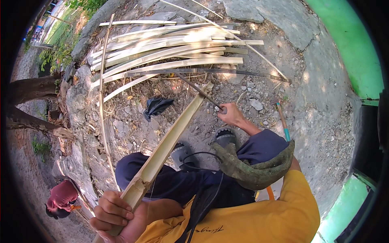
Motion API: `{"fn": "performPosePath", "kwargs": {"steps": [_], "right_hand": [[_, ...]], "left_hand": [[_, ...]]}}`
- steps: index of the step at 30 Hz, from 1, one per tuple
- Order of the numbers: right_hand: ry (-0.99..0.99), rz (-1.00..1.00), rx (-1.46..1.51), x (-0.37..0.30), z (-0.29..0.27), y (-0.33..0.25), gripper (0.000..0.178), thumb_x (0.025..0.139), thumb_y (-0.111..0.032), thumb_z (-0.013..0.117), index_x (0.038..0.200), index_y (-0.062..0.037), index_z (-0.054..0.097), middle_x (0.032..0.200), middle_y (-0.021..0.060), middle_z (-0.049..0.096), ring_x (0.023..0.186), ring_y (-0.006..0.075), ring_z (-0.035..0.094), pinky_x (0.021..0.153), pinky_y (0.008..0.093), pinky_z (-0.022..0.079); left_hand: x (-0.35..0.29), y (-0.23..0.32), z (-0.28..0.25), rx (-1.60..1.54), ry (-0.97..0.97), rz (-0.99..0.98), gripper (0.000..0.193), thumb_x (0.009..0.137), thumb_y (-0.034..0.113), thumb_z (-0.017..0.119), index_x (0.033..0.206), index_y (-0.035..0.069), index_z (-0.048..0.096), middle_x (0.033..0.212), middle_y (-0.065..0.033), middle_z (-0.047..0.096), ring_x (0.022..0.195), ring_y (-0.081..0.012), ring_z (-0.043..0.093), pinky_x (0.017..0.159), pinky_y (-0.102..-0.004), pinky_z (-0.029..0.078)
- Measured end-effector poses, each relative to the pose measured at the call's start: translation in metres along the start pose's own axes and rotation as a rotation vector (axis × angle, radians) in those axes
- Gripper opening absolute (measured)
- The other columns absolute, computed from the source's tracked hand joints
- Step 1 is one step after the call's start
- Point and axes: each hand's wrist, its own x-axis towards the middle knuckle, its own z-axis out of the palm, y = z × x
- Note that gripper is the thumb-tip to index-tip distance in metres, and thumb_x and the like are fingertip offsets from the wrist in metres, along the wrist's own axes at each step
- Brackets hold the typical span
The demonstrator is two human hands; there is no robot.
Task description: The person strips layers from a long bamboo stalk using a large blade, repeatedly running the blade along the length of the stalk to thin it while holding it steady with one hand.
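My left hand (pixel 117 214) is closed around the near end of a split bamboo pole (pixel 174 135), just below a node. The pole slants away from me to the right, its pale hollow side up. My right hand (pixel 233 115) is closed on the near end of a long, narrow dark blade (pixel 198 90), which looks like a machete. The blade crosses the pole close to its rough far end; whether it touches the pole I cannot tell. A mottled green cloth (pixel 259 168) lies over my right forearm and lap.
Pale bamboo strips (pixel 162 50) lie in a pile on the ground ahead. A black plastic scrap (pixel 157 107) is beside the pole. To the right lies a tool with a teal handle (pixel 286 133). Another person (pixel 63 199) is at lower left; a green wall (pixel 352 48) stands right.
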Motion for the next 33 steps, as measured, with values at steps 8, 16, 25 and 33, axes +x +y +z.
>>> {"fn": "performPosePath", "kwargs": {"steps": [8,16,25,33], "right_hand": [[-0.154,0.014,0.057,0.014,-0.003,-0.008,0.031,0.074,-0.024,0.070,0.093,-0.0007,0.073,0.068,0.0203,0.065,0.064,0.0344,0.067,0.063,0.0428,0.050],[-0.163,-0.171,0.032,0.003,-0.015,-0.052,0.034,0.072,-0.024,0.071,0.096,0.0006,0.072,0.070,0.0207,0.066,0.064,0.0381,0.065,0.066,0.0424,0.051],[-0.083,0.040,0.013,0.021,0.000,-0.007,0.027,0.074,-0.024,0.069,0.085,0.0006,0.068,0.063,0.0188,0.061,0.058,0.0333,0.062,0.061,0.0423,0.049],[-0.048,-0.181,0.067,0.016,0.003,-0.003,0.031,0.074,-0.026,0.070,0.091,-0.0003,0.072,0.064,0.0194,0.063,0.058,0.0354,0.063,0.061,0.0434,0.050]], "left_hand": [[-0.002,0.005,0.002,-0.064,-0.064,-0.006,0.035,0.089,0.026,0.056,0.065,0.018,0.031,0.048,0.0036,0.029,0.035,-0.0067,0.027,0.042,-0.0218,0.026],[0.000,0.007,-0.003,-0.016,-0.027,0.025,0.036,0.090,0.025,0.056,0.064,0.018,0.032,0.047,0.0035,0.031,0.034,-0.0065,0.028,0.041,-0.0216,0.027],[-0.003,0.004,-0.004,-0.048,-0.046,-0.027,0.036,0.089,0.026,0.058,0.064,0.019,0.032,0.047,0.0036,0.032,0.035,-0.0065,0.029,0.042,-0.0219,0.026],[-0.004,0.008,-0.005,-0.055,-0.055,0.004,0.036,0.090,0.027,0.056,0.064,0.019,0.032,0.048,0.0038,0.032,0.035,-0.0068,0.028,0.042,-0.0232,0.027]]}}
